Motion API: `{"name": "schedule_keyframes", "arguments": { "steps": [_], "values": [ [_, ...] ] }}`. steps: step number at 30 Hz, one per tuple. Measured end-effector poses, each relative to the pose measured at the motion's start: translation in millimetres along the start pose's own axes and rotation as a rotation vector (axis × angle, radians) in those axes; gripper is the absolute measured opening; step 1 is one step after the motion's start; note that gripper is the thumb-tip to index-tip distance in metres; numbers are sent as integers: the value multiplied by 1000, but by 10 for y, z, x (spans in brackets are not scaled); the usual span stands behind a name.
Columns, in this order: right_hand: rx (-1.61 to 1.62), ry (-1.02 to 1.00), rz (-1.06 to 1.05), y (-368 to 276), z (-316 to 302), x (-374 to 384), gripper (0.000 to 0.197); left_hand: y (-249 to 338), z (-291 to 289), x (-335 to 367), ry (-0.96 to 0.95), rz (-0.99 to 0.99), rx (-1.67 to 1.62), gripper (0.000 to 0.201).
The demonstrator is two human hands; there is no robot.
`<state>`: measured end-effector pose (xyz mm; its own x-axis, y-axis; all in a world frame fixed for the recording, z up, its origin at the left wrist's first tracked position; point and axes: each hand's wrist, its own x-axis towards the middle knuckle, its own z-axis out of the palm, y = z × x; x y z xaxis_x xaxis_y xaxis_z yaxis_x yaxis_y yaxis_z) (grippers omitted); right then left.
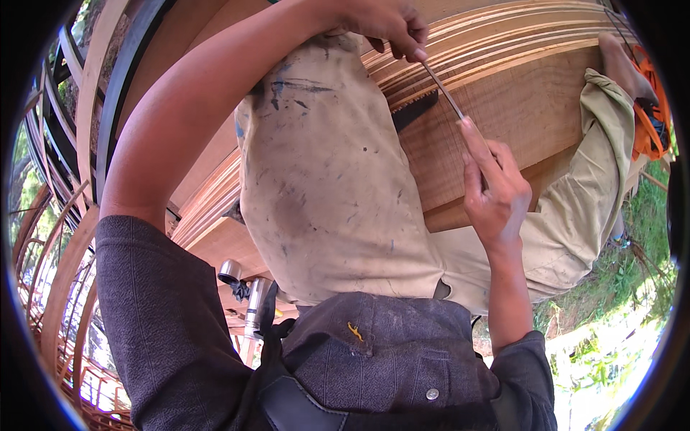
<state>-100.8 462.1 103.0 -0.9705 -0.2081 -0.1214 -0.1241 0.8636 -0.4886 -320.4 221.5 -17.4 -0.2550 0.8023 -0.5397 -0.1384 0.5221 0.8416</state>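
A slim metal file (443,90) slants between my two hands above the planks, just right of my bent leg. The thumb and fingers of my left hand (392,29) pinch its far end. My right hand (496,183) is closed round its near end, with the index finger stretched along it; the handle is hidden in the palm. Close below the file, a dark saw blade (417,111) sticks out from under my leg, its toothed edge facing away from me. The rest of the saw is covered by the leg.
I sit on stacked wooden planks (496,115). At the left rise curved wooden and black strips (108,136). A steel flask (256,305) and its cup-like lid (230,270) are by my left hip. An orange strap-like thing (650,122) lies by my bare foot at right, above grass (647,230).
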Motion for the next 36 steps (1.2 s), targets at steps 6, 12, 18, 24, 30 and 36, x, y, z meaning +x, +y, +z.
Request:
{"name": "schedule_keyframes", "arguments": {
  "steps": [6, 12, 18, 24, 30, 36],
  "values": [
    [-5, -24, 7, 35, -104, -280, 64, 67, 150, 273, -229, 51, -2, 26],
    [8, -52, 11, 3, -121, -323, 66, 74, 201, 319, -285, 66, 85, 29],
    [-13, -55, 9, -3, -106, -332, 69, 81, 286, 331, -224, 160, 228, 28],
    [-149, -74, -42, -146, 40, 30, 70, -68, 25, -10, -26, -44, 346, 25],
    [-13, -14, -68, -8, 48, 60, 67, -69, -14, -60, 32, 78, 145, 30],
    [-58, -18, -53, 55, -91, -252, 66, 107, 189, 208, -173, 133, 121, 27]
  ]
}}
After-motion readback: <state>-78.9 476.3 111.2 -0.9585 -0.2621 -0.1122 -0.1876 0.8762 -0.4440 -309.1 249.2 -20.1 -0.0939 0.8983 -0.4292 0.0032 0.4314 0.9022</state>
